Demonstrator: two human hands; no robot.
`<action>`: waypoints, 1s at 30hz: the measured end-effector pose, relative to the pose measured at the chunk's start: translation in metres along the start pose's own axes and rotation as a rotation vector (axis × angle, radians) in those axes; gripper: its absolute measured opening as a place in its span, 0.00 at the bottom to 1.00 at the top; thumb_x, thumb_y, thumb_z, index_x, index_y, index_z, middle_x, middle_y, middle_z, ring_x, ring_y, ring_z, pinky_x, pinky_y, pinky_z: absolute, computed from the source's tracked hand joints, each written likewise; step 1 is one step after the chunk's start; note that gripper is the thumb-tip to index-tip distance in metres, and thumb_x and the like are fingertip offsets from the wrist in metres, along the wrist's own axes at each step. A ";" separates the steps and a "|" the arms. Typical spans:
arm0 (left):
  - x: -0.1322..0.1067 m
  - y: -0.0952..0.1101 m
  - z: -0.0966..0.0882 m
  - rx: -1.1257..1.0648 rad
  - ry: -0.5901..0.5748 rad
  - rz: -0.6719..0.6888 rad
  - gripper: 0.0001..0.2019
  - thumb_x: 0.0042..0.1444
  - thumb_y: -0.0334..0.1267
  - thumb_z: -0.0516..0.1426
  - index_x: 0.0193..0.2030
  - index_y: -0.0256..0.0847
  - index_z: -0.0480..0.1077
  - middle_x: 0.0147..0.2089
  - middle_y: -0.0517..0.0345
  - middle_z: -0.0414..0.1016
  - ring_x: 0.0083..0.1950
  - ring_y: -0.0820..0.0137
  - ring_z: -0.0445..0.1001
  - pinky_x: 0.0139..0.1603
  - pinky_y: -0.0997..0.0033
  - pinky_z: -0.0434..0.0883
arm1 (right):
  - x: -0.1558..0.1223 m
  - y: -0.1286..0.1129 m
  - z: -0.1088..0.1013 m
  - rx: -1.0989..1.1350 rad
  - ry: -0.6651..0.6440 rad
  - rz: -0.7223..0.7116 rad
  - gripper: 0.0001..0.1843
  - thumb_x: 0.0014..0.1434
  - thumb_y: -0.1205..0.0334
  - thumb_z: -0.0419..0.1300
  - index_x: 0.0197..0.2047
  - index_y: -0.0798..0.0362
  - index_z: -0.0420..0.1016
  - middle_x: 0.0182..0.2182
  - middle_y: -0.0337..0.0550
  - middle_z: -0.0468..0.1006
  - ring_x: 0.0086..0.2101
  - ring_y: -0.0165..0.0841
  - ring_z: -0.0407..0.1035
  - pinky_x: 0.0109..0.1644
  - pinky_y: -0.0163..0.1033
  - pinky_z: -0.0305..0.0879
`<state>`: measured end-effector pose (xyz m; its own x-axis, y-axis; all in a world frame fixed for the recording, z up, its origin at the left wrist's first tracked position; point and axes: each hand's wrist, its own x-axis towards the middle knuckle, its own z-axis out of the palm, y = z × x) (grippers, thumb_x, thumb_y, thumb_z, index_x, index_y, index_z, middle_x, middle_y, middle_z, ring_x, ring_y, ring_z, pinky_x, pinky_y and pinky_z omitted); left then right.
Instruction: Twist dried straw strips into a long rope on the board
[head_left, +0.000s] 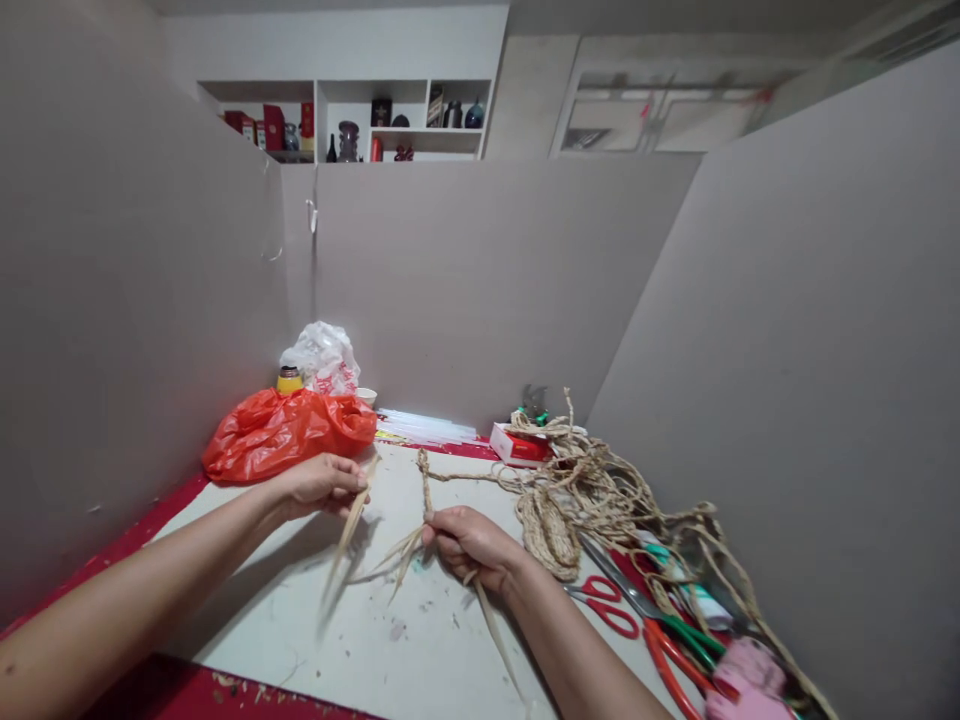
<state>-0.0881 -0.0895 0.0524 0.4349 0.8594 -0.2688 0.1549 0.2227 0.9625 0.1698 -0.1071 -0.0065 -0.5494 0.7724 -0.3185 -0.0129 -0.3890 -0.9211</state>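
Observation:
My left hand (pixel 328 484) pinches some tan, flat fibre strands (pixel 350 525), whose lower ends hang blurred over the white board (pixel 300 610). To its right, my right hand (pixel 472 545) is closed on the working end of a braided straw rope (pixel 427 490). Loose strands (pixel 405 552) fan out leftward from its fingertips, and another strip (pixel 495 628) hangs below the palm. From the hand the braid rises to a bend, then runs right toward a tangled heap of rope (pixel 600 480). The two hands are apart.
A red plastic bag (pixel 289 435) lies at the back left before a white bag (pixel 322 355). On the right are a rope coil (pixel 549 530), red-handled scissors (pixel 609 605), larger shears (pixel 675 650) and a pink cloth-like item (pixel 750 680). White sticks (pixel 427 427) lie at the back. Grey partitions (pixel 465 270) enclose the table.

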 end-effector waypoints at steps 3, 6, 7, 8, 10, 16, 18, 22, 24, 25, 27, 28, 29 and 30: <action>0.009 -0.010 0.022 -0.085 -0.034 -0.031 0.18 0.34 0.41 0.67 0.25 0.36 0.64 0.19 0.65 0.66 0.18 0.81 0.60 0.21 0.80 0.62 | 0.000 -0.001 -0.001 0.007 0.008 -0.008 0.14 0.54 0.55 0.56 0.30 0.59 0.71 0.09 0.23 0.47 0.12 0.19 0.34 0.15 0.29 0.29; 0.019 -0.020 0.041 -0.105 -0.056 -0.060 0.18 0.32 0.40 0.67 0.24 0.36 0.64 0.16 0.66 0.65 0.16 0.81 0.59 0.18 0.81 0.59 | 0.000 -0.001 0.001 0.021 0.011 -0.027 0.15 0.53 0.54 0.58 0.31 0.59 0.71 0.09 0.23 0.47 0.12 0.19 0.34 0.15 0.29 0.30; 0.023 -0.022 0.047 -0.096 -0.063 -0.073 0.17 0.32 0.41 0.67 0.24 0.36 0.64 0.16 0.65 0.66 0.16 0.81 0.60 0.17 0.81 0.59 | 0.000 -0.001 0.001 0.024 0.013 -0.034 0.15 0.52 0.53 0.58 0.30 0.59 0.71 0.09 0.23 0.47 0.12 0.19 0.34 0.15 0.29 0.29; 0.026 -0.023 0.053 -0.076 -0.067 -0.083 0.17 0.32 0.41 0.67 0.25 0.36 0.65 0.16 0.63 0.67 0.16 0.80 0.61 0.17 0.80 0.59 | 0.001 -0.002 0.001 0.025 0.018 -0.041 0.14 0.52 0.53 0.59 0.29 0.58 0.70 0.09 0.23 0.48 0.12 0.19 0.34 0.15 0.30 0.29; 0.032 -0.026 0.063 -0.023 -0.059 -0.084 0.16 0.35 0.43 0.66 0.24 0.35 0.66 0.17 0.60 0.68 0.15 0.78 0.63 0.17 0.79 0.61 | 0.001 -0.002 0.002 0.026 0.037 -0.054 0.15 0.51 0.52 0.60 0.26 0.55 0.66 0.09 0.23 0.49 0.12 0.19 0.34 0.15 0.30 0.29; 0.044 -0.033 0.066 -0.042 -0.167 -0.075 0.13 0.40 0.42 0.61 0.23 0.31 0.69 0.23 0.52 0.73 0.19 0.74 0.69 0.19 0.76 0.66 | 0.001 0.000 0.002 -0.032 0.136 -0.087 0.17 0.49 0.51 0.62 0.23 0.54 0.63 0.08 0.24 0.51 0.11 0.18 0.36 0.15 0.31 0.30; 0.045 -0.035 0.062 -0.075 -0.241 -0.098 0.12 0.41 0.41 0.60 0.26 0.31 0.70 0.23 0.52 0.73 0.20 0.74 0.70 0.20 0.75 0.67 | 0.002 0.001 0.004 -0.070 0.170 -0.103 0.19 0.49 0.50 0.62 0.21 0.54 0.62 0.08 0.24 0.51 0.11 0.18 0.37 0.15 0.31 0.30; 0.042 -0.033 0.060 -0.047 -0.292 -0.122 0.10 0.42 0.39 0.59 0.25 0.32 0.70 0.21 0.54 0.71 0.18 0.74 0.68 0.18 0.76 0.66 | 0.005 0.004 0.013 -0.112 0.229 -0.112 0.21 0.48 0.47 0.62 0.20 0.54 0.61 0.08 0.24 0.50 0.11 0.18 0.37 0.16 0.32 0.30; 0.040 -0.030 0.063 0.006 -0.285 -0.132 0.09 0.42 0.38 0.57 0.22 0.32 0.68 0.20 0.56 0.69 0.16 0.76 0.66 0.15 0.78 0.63 | 0.006 0.005 0.016 -0.120 0.274 -0.122 0.22 0.46 0.46 0.63 0.19 0.54 0.60 0.08 0.24 0.50 0.11 0.18 0.37 0.16 0.33 0.29; 0.038 -0.028 0.065 0.042 -0.273 -0.140 0.08 0.42 0.37 0.56 0.20 0.33 0.67 0.19 0.57 0.68 0.15 0.77 0.64 0.14 0.79 0.60 | 0.007 0.005 0.018 -0.126 0.295 -0.129 0.23 0.45 0.46 0.63 0.18 0.54 0.59 0.09 0.24 0.50 0.12 0.18 0.37 0.16 0.33 0.29; 0.036 -0.025 0.067 0.123 -0.231 -0.153 0.09 0.43 0.36 0.54 0.18 0.34 0.66 0.16 0.59 0.65 0.13 0.78 0.61 0.12 0.80 0.55 | 0.006 0.005 0.020 -0.135 0.323 -0.140 0.23 0.45 0.46 0.63 0.18 0.53 0.58 0.09 0.25 0.50 0.12 0.18 0.37 0.17 0.33 0.29; 0.035 -0.025 0.068 0.159 -0.209 -0.156 0.09 0.44 0.36 0.53 0.18 0.35 0.65 0.16 0.60 0.64 0.13 0.79 0.60 0.11 0.80 0.54 | 0.006 0.005 0.021 -0.137 0.332 -0.143 0.23 0.45 0.46 0.63 0.18 0.53 0.58 0.09 0.25 0.50 0.12 0.18 0.37 0.17 0.33 0.29; 0.035 -0.025 0.069 0.189 -0.196 -0.160 0.09 0.44 0.35 0.51 0.17 0.35 0.64 0.15 0.61 0.63 0.12 0.79 0.60 0.11 0.80 0.53 | 0.006 0.005 0.021 -0.139 0.338 -0.146 0.23 0.46 0.46 0.63 0.18 0.53 0.58 0.09 0.25 0.50 0.12 0.18 0.37 0.17 0.33 0.29; 0.034 -0.025 0.069 0.212 -0.190 -0.164 0.10 0.45 0.35 0.51 0.17 0.36 0.64 0.15 0.62 0.63 0.12 0.78 0.59 0.11 0.80 0.54 | 0.005 0.005 0.022 -0.142 0.344 -0.149 0.23 0.46 0.46 0.63 0.19 0.53 0.58 0.09 0.24 0.49 0.12 0.18 0.37 0.18 0.33 0.29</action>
<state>-0.0155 -0.0974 0.0162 0.5437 0.7140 -0.4412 0.4092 0.2334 0.8821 0.1487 -0.1160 -0.0075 -0.2378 0.9475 -0.2136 0.0574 -0.2059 -0.9769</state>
